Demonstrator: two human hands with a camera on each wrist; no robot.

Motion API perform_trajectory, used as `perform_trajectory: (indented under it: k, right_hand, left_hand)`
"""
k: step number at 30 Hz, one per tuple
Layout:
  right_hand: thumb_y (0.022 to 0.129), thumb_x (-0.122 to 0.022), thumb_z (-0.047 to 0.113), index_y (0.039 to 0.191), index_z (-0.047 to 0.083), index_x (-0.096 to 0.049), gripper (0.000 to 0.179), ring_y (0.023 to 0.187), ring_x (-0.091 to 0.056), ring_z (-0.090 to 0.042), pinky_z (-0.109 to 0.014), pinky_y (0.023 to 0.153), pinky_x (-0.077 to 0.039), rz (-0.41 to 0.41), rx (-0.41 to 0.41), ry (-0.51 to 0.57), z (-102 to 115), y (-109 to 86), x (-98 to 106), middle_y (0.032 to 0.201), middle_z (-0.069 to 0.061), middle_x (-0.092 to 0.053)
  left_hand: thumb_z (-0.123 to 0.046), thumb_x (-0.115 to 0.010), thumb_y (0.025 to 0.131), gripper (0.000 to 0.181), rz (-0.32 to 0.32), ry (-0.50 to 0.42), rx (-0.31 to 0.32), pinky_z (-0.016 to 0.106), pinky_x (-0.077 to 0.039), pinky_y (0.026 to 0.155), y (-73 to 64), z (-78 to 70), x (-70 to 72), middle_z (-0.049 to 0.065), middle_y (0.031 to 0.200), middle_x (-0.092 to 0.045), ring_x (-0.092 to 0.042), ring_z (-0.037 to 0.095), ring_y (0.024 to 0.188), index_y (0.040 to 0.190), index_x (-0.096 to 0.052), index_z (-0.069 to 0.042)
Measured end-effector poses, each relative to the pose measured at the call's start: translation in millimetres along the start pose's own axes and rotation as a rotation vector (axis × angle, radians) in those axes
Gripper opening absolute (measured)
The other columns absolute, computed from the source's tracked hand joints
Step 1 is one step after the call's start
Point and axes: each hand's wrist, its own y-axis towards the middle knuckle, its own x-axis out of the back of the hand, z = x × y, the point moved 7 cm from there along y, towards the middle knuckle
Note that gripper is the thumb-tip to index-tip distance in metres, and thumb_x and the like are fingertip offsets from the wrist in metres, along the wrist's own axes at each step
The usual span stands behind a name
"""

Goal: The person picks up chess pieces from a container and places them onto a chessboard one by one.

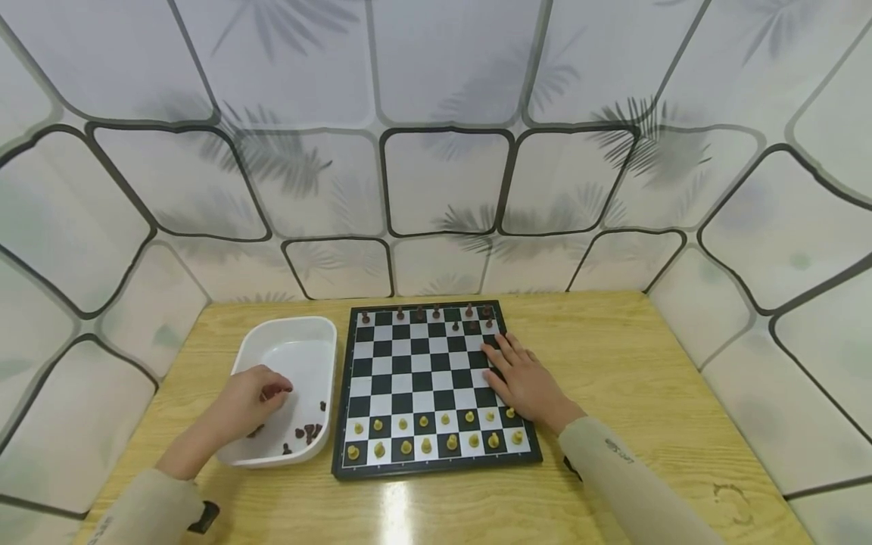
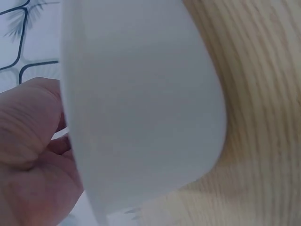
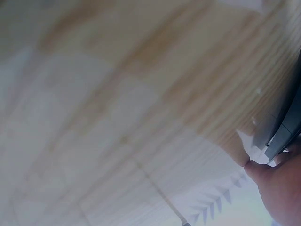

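Note:
My left hand point(image 1: 248, 405) is over the white plastic tray point(image 1: 331, 363), its thumb and fingers curled together. They pinch a dark red chess piece, of which only a sliver shows at the fingertips. In the left wrist view the tray's outer wall point(image 2: 146, 108) hides most of the fingers of that hand point(image 2: 35, 155). Several dark red chess pieces point(image 1: 309, 433) lie in the tray's near end. My right hand point(image 1: 531, 382) rests with fingers spread on the right edge of the chessboard point(image 1: 402, 363). Dark red pieces point(image 1: 436, 311) stand along the board's far rows.
Two rows of yellow chess pieces point(image 1: 425, 445) stand on the board's near side. Tray and board sit side by side on a wooden table point(image 1: 633, 371). A patterned curtain point(image 1: 443, 182) closes off the back and both sides.

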Motion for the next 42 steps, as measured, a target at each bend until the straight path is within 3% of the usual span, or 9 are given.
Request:
perform_trajectory:
  k: [5, 9, 13, 18, 27, 35, 42]
  right_hand:
    - [0.112, -0.042, 0.048, 0.164, 0.015, -0.037, 0.062, 0.162, -0.021, -0.041, -0.064, 0.124, -0.031, -0.006, 0.001, 0.007, 1.1, -0.5, 1.7, 0.173, -0.019, -0.026]
    - [0.112, -0.041, 0.047, 0.164, 0.015, -0.037, 0.062, 0.162, -0.021, -0.041, -0.063, 0.124, -0.031, -0.005, -0.001, -0.003, 0.4, -0.6, 1.1, 0.173, -0.019, -0.026]
    - [0.112, -0.041, 0.048, 0.165, 0.014, -0.037, 0.062, 0.162, -0.021, -0.041, -0.063, 0.124, -0.031, -0.003, -0.003, -0.008, -0.1, -0.9, 0.1, 0.173, -0.019, -0.026]
    - [0.112, -0.041, 0.048, 0.165, 0.015, -0.036, 0.063, 0.162, -0.020, -0.041, -0.064, 0.124, -0.030, 0.008, -0.009, -0.005, -0.1, -0.9, -1.4, 0.174, -0.019, -0.025]
    - [0.112, -0.041, 0.048, 0.165, 0.014, -0.036, 0.063, 0.162, -0.020, -0.041, -0.064, 0.125, -0.030, 0.007, -0.007, -0.004, 0.1, 0.0, -1.0, 0.174, -0.020, -0.025]
    - [0.112, -0.042, 0.047, 0.165, 0.014, -0.036, 0.063, 0.162, -0.021, -0.042, -0.064, 0.124, -0.029, 0.010, -0.005, -0.005, 1.7, -1.0, 1.0, 0.173, -0.020, -0.026]
    - [0.112, -0.040, 0.048, 0.165, 0.015, -0.035, 0.062, 0.162, -0.020, -0.041, -0.064, 0.125, -0.029, 0.015, -0.007, 0.000, 2.6, -0.9, 2.9, 0.174, -0.019, -0.025]
  left_hand:
    - [0.000, -0.076, 0.092, 0.009, -0.139, -0.025, -0.042, 0.025, -0.054, 0.065, 5.1, -9.5, 16.3, 0.003, 0.090, -0.073, -0.066, 0.013, 0.077, 0.100, -0.078, -0.003]
    - [-0.003, -0.074, 0.095, 0.010, -0.199, -0.064, -0.053, 0.026, -0.055, 0.065, 12.1, -21.3, 26.9, 0.004, 0.093, -0.078, -0.069, 0.013, 0.077, 0.106, -0.076, -0.004]
    - [-0.003, -0.071, 0.098, 0.012, -0.195, -0.119, -0.034, 0.023, -0.056, 0.067, 21.7, -32.4, 32.1, 0.008, 0.095, -0.079, -0.072, 0.011, 0.077, 0.110, -0.074, -0.003]
    - [-0.001, -0.067, 0.100, 0.015, -0.175, -0.222, -0.011, 0.021, -0.057, 0.069, 33.4, -43.5, 33.9, 0.016, 0.099, -0.078, -0.077, 0.021, 0.081, 0.114, -0.072, 0.000]
    - [0.002, -0.066, 0.099, 0.015, -0.219, -0.298, -0.037, 0.019, -0.057, 0.065, 47.7, -60.2, 34.4, 0.018, 0.098, -0.078, -0.078, 0.027, 0.079, 0.113, -0.070, 0.005]
    - [-0.006, -0.067, 0.102, 0.016, -0.154, -0.346, -0.001, 0.022, -0.059, 0.066, 67.7, -71.8, 23.6, 0.023, 0.106, -0.079, -0.079, 0.036, 0.086, 0.117, -0.068, 0.001]
    - [-0.014, -0.067, 0.104, 0.019, -0.117, -0.383, 0.007, 0.025, -0.057, 0.066, 86.2, -84.4, 17.5, 0.021, 0.107, -0.080, -0.080, 0.030, 0.087, 0.117, -0.066, -0.001]
